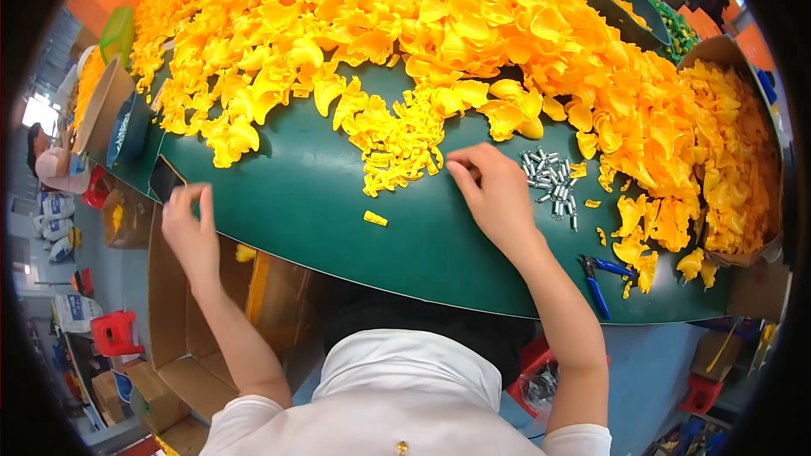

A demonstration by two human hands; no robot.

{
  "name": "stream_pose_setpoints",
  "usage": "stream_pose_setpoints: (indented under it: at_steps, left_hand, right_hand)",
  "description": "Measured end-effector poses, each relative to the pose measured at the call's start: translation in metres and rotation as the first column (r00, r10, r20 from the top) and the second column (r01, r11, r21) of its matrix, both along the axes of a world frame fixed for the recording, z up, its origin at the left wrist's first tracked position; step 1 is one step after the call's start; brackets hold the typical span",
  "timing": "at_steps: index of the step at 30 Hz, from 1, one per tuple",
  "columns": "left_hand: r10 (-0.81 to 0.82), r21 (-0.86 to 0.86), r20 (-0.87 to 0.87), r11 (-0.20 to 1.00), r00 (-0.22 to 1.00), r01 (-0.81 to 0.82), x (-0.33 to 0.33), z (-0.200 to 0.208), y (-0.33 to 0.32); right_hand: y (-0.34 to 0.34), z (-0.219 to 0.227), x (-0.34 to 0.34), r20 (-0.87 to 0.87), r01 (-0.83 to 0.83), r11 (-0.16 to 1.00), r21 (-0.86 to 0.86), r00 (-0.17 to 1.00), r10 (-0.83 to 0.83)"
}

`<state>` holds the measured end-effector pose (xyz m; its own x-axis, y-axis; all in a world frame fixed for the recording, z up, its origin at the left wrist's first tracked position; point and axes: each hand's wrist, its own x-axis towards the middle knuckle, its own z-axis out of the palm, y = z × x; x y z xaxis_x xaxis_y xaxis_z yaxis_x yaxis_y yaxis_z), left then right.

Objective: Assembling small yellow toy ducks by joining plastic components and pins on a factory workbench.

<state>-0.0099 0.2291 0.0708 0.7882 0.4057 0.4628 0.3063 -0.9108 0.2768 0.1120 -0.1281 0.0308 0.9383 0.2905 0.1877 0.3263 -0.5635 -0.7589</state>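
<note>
My left hand (191,226) is at the table's left front edge, beside a dark phone-like slab (166,178). Its fingers are curled together, and anything between them is too small to make out. My right hand (492,192) hovers over the green table (312,211), thumb and forefinger slightly apart with nothing visible between them. To its left is a heap of small yellow plastic pieces (404,139); a single yellow piece (375,219) lies nearer me. Just right of that hand, small silvery metal cylinders (553,181) are scattered in a loose cluster.
Curved yellow plastic shells (473,21) are piled across the far side. Blue-handled pliers (601,280) lie near the front right edge. A cardboard box of yellow parts (743,169) stands at the right; an open carton (182,312) sits below the left edge. Red stools (117,333) stand beyond.
</note>
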Motion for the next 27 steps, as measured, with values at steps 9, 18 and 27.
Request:
stream_pose_setpoints:
  at_steps: [9, 18, 27]
  left_hand:
    - [-0.488, 0.438, -0.176, 0.739, 0.855, 0.512, 0.146, -0.037, -0.060]
    - [-0.709, 0.217, 0.235, 0.705, 0.665, 0.675, 0.108, -0.024, -0.080]
    - [-0.945, 0.099, -0.142, 0.282, 0.295, 0.954, 0.022, -0.044, -0.206]
  right_hand:
    - [0.011, -0.006, -0.017, 0.257, 0.089, 0.950, -0.299, 0.966, -0.009]
    - [-0.070, 0.011, -0.051, 0.291, 0.209, 0.951, -0.226, 0.947, -0.139]
    - [-0.080, -0.001, -0.027, 0.417, 0.251, 0.905, -0.343, 0.904, -0.092]
